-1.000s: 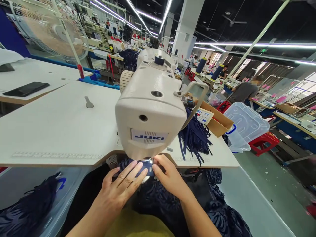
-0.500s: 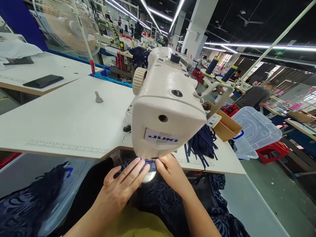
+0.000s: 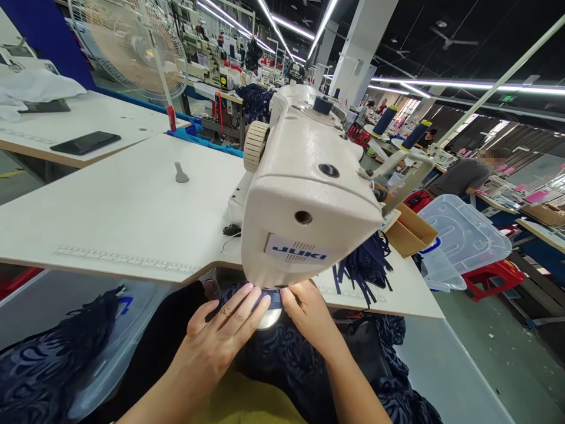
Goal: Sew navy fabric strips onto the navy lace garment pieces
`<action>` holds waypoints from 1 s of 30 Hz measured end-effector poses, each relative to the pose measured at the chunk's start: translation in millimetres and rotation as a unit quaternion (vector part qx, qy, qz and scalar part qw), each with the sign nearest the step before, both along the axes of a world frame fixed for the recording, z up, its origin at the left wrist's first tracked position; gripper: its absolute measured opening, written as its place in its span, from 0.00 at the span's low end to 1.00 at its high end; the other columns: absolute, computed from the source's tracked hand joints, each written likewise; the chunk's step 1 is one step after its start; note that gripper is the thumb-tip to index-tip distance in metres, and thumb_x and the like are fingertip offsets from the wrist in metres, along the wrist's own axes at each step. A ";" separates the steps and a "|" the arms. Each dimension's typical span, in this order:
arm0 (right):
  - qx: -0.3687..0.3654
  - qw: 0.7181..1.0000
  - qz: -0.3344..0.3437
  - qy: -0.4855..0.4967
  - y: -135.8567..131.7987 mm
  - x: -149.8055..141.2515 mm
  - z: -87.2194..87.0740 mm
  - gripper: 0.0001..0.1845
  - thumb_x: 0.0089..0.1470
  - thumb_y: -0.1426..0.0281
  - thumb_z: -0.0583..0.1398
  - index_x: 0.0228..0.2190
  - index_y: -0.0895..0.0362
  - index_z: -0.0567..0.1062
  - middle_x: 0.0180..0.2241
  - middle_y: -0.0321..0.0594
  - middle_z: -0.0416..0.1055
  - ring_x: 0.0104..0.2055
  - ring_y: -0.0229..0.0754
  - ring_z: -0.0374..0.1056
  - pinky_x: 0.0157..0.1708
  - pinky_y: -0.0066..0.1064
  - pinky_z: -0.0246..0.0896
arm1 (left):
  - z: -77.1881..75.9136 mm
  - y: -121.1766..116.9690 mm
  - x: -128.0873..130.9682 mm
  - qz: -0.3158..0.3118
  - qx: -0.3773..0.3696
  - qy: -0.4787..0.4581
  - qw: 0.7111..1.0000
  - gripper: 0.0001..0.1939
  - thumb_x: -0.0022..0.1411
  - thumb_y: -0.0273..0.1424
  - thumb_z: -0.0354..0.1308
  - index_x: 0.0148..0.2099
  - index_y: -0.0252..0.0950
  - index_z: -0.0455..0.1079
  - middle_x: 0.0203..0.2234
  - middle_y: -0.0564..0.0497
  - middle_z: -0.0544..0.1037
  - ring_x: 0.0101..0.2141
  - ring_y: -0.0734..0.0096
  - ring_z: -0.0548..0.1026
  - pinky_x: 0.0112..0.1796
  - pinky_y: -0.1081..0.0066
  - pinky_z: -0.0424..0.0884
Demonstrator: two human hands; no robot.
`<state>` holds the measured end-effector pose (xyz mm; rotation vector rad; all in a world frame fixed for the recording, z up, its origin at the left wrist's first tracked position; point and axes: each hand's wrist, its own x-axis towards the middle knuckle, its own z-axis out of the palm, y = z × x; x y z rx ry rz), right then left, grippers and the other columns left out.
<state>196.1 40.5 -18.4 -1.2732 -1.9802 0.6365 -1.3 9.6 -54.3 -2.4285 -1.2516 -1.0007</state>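
Note:
A white JUKI sewing machine [image 3: 304,194] stands straight ahead, its head right above my fingertips. My left hand [image 3: 223,330] lies with outstretched fingers on a navy fabric strip [image 3: 274,299] under the machine head. On the strip's other side, my right hand [image 3: 306,309] pinches its edge between thumb and fingers. A shiny round metal plate [image 3: 269,320] shows just below the strip. Dark navy patterned fabric [image 3: 289,359] hangs over my lap. The needle and presser foot are hidden behind the machine head.
Cut navy strips [image 3: 366,262] lie on the table [image 3: 132,206] right of the machine, near a cardboard box [image 3: 412,229]. A grey metal piece [image 3: 180,174] rests at left. Plastic bins with navy fabric [image 3: 66,353] flank me. A fan [image 3: 136,50] stands behind; a person [image 3: 459,174] works at right.
The view has shifted slightly, so the machine and table sit a little further right and larger. Both hands keep nearly the same hold on the navy strip.

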 end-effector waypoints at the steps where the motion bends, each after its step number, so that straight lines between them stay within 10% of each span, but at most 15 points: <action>1: 0.001 1.000 -0.001 -0.001 0.3 -0.3 -0.5 0.12 0.62 0.72 0.51 0.28 0.55 0.70 0.32 0.37 0.67 0.36 0.40 0.64 0.37 0.29 0.58 | -0.6 -0.1 -0.1 0.002 -0.001 0.002 1.000 0.24 0.70 0.23 0.37 0.61 0.49 0.60 0.51 0.55 0.75 0.50 0.74 0.72 0.52 0.66 0.52; 22: -0.019 0.998 0.005 0.055 1.2 -3.9 -11.4 0.12 0.62 0.73 0.49 0.32 0.54 0.70 0.37 0.38 0.70 0.42 0.39 0.65 0.43 0.27 0.57 | -3.5 -1.7 -8.1 -0.038 -0.023 -0.043 0.998 0.23 0.65 0.21 0.44 0.59 0.44 0.64 0.53 0.49 0.72 0.57 0.69 0.65 0.58 0.65 0.50; 26: -0.021 0.998 0.007 0.066 1.4 -8.0 -9.8 0.12 0.62 0.74 0.48 0.32 0.54 0.70 0.37 0.38 0.68 0.42 0.39 0.64 0.43 0.27 0.57 | -13.6 0.0 -13.5 -0.033 -0.158 -0.168 0.972 0.23 0.66 0.26 0.45 0.62 0.41 0.56 0.60 0.44 0.62 0.59 0.62 0.63 0.56 0.62 0.64; 30: -0.024 0.996 -0.007 0.089 -1.4 -8.6 -9.7 0.10 0.63 0.73 0.48 0.35 0.54 0.69 0.36 0.37 0.67 0.41 0.39 0.64 0.41 0.28 0.57 | -43.9 18.0 -19.9 -0.032 -0.358 -0.286 0.888 0.24 0.70 0.36 0.36 0.66 0.39 0.50 0.59 0.43 0.66 0.57 0.63 0.66 0.53 0.62 0.69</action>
